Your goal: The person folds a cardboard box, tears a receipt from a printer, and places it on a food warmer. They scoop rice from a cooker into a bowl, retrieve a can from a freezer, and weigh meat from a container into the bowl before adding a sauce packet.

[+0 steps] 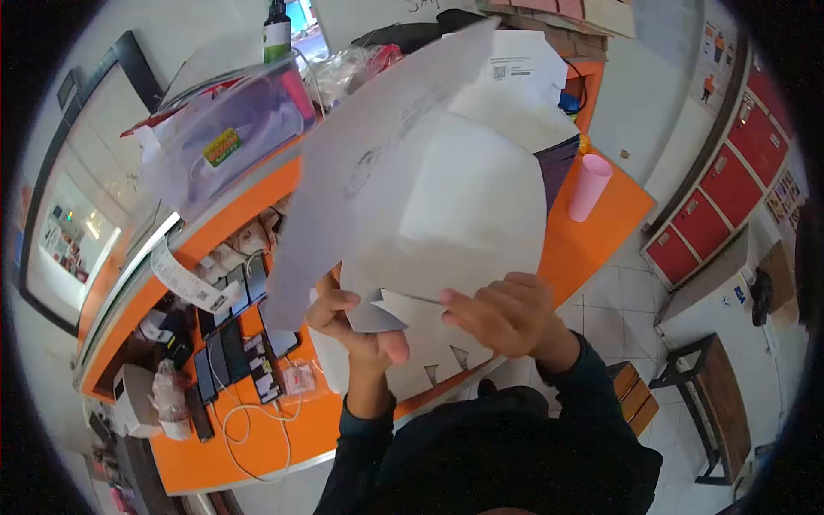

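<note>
Grip the white paper sheet (pixel 489 197) lightly, above the orange counter (pixel 601 249), with the right hand (pixel 515 318) fingers closed on its cut edge. Keep the left hand (pixel 367 335) beside the pointed flap (pixel 378 320); cannot tell whether pinching. Best to ease the flap gently, without creasing the corners, and to support the bowed expanse beyond the fingers. Looks thin and matte, faintly printed farther off, with triangular cutouts (pixel 432 372) nearer than the fingers.

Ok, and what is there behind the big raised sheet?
Past the raised sheet, I see crumpled clear plastic and white paper with a printed code. What its middle covers cannot be seen.
</note>
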`<control>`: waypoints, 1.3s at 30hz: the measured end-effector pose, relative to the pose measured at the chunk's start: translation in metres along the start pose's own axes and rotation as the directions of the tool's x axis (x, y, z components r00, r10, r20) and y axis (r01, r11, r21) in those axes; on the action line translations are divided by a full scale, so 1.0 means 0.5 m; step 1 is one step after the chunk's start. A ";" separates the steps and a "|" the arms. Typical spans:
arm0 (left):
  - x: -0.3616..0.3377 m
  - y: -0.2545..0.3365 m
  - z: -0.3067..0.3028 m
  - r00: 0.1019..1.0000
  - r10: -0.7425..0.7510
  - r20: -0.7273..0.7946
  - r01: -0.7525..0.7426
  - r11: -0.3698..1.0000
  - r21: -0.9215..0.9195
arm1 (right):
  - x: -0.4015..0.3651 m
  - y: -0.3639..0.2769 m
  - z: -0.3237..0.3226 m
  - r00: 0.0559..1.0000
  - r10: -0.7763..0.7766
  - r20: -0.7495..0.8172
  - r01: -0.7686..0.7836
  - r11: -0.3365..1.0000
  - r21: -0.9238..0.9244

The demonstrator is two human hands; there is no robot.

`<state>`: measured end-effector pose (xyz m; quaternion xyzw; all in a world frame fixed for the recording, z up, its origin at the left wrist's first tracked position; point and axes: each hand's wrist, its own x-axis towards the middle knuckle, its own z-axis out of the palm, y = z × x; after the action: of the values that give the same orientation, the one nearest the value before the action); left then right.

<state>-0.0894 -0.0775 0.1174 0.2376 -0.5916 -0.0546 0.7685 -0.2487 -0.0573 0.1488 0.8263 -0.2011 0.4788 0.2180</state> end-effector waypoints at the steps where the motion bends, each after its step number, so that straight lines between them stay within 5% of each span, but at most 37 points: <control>1: -0.007 0.000 0.027 0.995 -0.035 -0.094 0.046 0.992 0.115 | -0.007 0.010 -0.005 1.000 -0.015 -0.024 0.015 1.000 0.005; 3: -0.019 -0.003 0.046 1.000 0.017 -0.012 -0.011 0.925 0.380 | -0.020 0.030 -0.015 0.996 -0.045 -0.072 0.045 0.999 0.007; 4: -0.018 -0.003 0.048 0.982 0.056 0.179 -0.141 0.853 0.503 | -0.022 0.039 -0.021 0.996 -0.041 -0.080 0.042 0.999 0.013; 7: -0.002 0.056 0.088 0.897 -0.229 0.377 0.012 0.866 0.499 | -0.019 0.065 -0.060 0.994 -0.062 -0.092 0.064 0.998 0.022; 8: 0.005 0.067 0.097 0.888 -0.144 0.437 -0.088 0.879 0.468 | -0.016 0.072 -0.078 0.993 -0.087 -0.084 0.090 0.995 0.037; 13: -0.007 0.089 0.100 0.870 0.009 0.493 -0.101 0.982 0.161 | -0.005 0.078 -0.151 0.983 -0.124 -0.132 0.139 0.984 0.111; 17: -0.021 0.095 0.146 0.921 -0.057 0.385 0.094 0.992 -0.079 | -0.011 0.055 -0.169 0.930 -0.224 -0.293 0.219 0.974 -0.051; 20: 0.005 0.069 0.186 0.755 0.359 0.548 -0.369 0.924 -0.098 | -0.008 0.092 -0.171 0.890 -0.329 -0.317 0.306 0.944 -0.122; 21: 0.021 0.045 0.183 0.669 0.371 0.644 -0.384 0.914 -0.128 | -0.014 0.111 -0.174 0.913 -0.252 -0.321 0.249 0.967 -0.052; 22: 0.015 -0.008 0.185 0.687 0.249 0.683 -0.377 0.926 0.040 | -0.020 0.129 -0.178 0.931 -0.173 -0.322 0.189 0.982 0.018; 24: 0.057 -0.062 0.235 0.862 0.123 0.492 -0.190 0.978 0.089 | -0.050 0.221 -0.168 0.937 0.000 -0.350 0.054 0.988 0.144; 25: 0.105 -0.071 0.281 0.963 0.062 0.262 -0.042 0.996 -0.080 | -0.043 0.270 -0.166 0.900 0.110 -0.422 -0.115 0.993 0.013; 27: 0.164 -0.137 0.296 0.946 -0.005 0.323 0.114 0.941 -0.319 | -0.031 0.366 -0.160 0.774 0.324 -0.544 -0.483 0.858 -0.176; 29: 0.191 -0.258 0.290 0.891 0.054 0.450 -0.004 0.994 -0.111 | -0.090 0.492 -0.091 0.681 0.678 -0.277 -0.584 0.731 0.351; 30: 0.194 -0.280 0.288 0.828 0.001 0.561 0.096 0.985 -0.142 | -0.106 0.522 -0.069 0.637 0.770 -0.038 -0.638 0.554 0.535; 33: 0.152 -0.281 0.306 0.875 -0.112 0.472 0.121 0.993 0.010 | -0.125 0.514 -0.018 0.608 0.794 0.012 -0.694 0.523 0.495; 36: 0.115 -0.242 0.322 0.918 -0.217 0.333 0.257 0.963 -0.080 | -0.126 0.520 -0.009 0.601 0.775 -0.194 -0.639 0.612 0.466; 39: 0.090 -0.222 0.311 0.867 -0.261 0.424 0.161 0.953 0.257 | -0.114 0.515 -0.014 0.501 0.842 -0.197 -0.633 0.512 0.581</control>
<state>-0.1996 -0.2388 0.1387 0.3625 -0.7271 -0.1288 0.5686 -0.4194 -0.2583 0.1449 0.5392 -0.3742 0.7361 -0.1655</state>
